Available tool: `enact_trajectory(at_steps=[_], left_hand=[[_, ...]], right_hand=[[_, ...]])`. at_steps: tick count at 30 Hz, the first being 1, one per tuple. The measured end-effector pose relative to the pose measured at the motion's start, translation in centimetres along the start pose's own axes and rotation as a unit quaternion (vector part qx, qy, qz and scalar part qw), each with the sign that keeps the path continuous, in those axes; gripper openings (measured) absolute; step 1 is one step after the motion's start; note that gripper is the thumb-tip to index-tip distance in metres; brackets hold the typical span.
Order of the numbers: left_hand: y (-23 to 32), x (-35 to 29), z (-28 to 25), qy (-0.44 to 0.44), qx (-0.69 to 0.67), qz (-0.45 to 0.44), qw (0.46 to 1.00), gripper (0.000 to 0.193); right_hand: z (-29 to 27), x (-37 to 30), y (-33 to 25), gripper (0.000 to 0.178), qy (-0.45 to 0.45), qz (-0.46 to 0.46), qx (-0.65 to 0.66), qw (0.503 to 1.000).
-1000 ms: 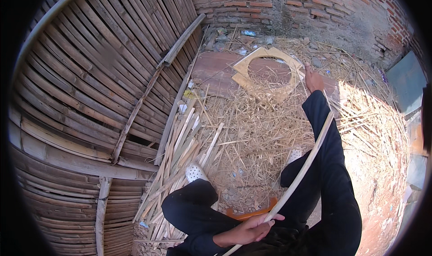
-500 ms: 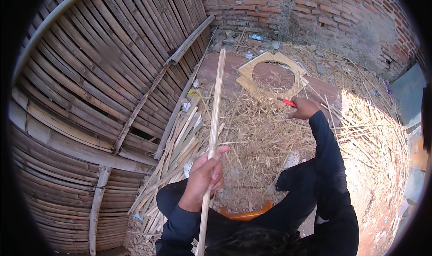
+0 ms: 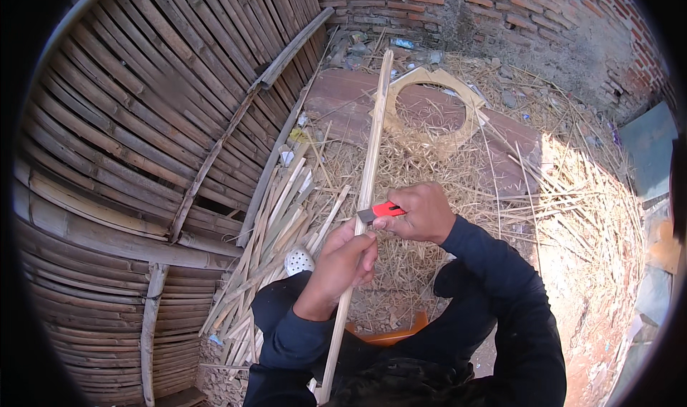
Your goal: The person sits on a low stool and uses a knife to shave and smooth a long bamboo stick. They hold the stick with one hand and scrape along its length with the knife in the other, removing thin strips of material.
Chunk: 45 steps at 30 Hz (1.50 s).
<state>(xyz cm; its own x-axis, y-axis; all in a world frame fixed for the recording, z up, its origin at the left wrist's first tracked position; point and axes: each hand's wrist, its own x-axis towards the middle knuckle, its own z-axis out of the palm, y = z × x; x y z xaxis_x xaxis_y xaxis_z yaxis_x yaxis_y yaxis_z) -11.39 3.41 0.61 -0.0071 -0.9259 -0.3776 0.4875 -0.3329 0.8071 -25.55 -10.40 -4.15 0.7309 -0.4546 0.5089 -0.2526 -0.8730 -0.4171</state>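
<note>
Two bare hands are working close together in front of the body, each occupied. The left hand (image 3: 343,265) is closing around one long pale strip (image 3: 375,146), thumb lying over the top and fingers curling beneath; its forearm is rising from the lower left. The right hand (image 3: 422,212) is folding tightly around one red-handled knife (image 3: 388,209), back of the hand uppermost, elbow bending, its forearm slanting in from the lower right. The knife is pointing leftward, its blade crossing the strip just beyond the left hand; whether it is biting in cannot be told. The strip is running lengthwise away from the lap, its long axis leaning slightly right, its far end overlapping, in view, the left side of one pale board (image 3: 424,77) with a round hole. Beneath the hands, shavings (image 3: 429,165) too many to count are covering the ground. One orange stool (image 3: 392,337) is showing near the lap, and one white dotted shoe (image 3: 298,261) is resting beside a heap of loose sticks (image 3: 268,253), uncounted. One brown panel (image 3: 343,110) is lying beyond. One bamboo wall (image 3: 154,128) is standing at left, and one brick wall (image 3: 537,13) is closing the far side.
</note>
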Motion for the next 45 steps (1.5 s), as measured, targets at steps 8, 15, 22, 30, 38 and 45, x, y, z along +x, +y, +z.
enact_trajectory(at_steps=[8,15,22,30,38,45], left_hand=[[-0.6,0.3,-0.5,0.017,0.027,0.002,0.999,0.025],[-3.2,-1.3,-0.2,-0.075,0.076,-0.063,0.992,0.042],[-1.4,-1.2,-1.8,0.023,0.019,-0.035,0.999,0.039],[-1.8,-1.5,-2.1,0.009,0.018,-0.012,1.0,0.037],[-2.0,-1.7,-1.9,-0.005,0.02,-0.009,1.0,0.038],[-2.9,-2.4,-1.4,-0.038,0.045,-0.025,0.998,0.039]], right_hand=[[1.4,1.1,1.6,0.056,0.024,-0.062,-0.062,0.996],[-1.0,2.3,11.4,0.064,0.045,0.273,-0.154,0.949],[1.8,1.1,0.5,0.058,-0.035,0.032,-0.011,0.999],[2.9,1.2,1.3,0.055,0.001,-0.035,-0.049,0.998],[2.2,2.3,4.0,0.055,0.04,-0.028,-0.117,0.992],[1.1,3.1,7.6,0.061,0.071,0.053,-0.175,0.981]])
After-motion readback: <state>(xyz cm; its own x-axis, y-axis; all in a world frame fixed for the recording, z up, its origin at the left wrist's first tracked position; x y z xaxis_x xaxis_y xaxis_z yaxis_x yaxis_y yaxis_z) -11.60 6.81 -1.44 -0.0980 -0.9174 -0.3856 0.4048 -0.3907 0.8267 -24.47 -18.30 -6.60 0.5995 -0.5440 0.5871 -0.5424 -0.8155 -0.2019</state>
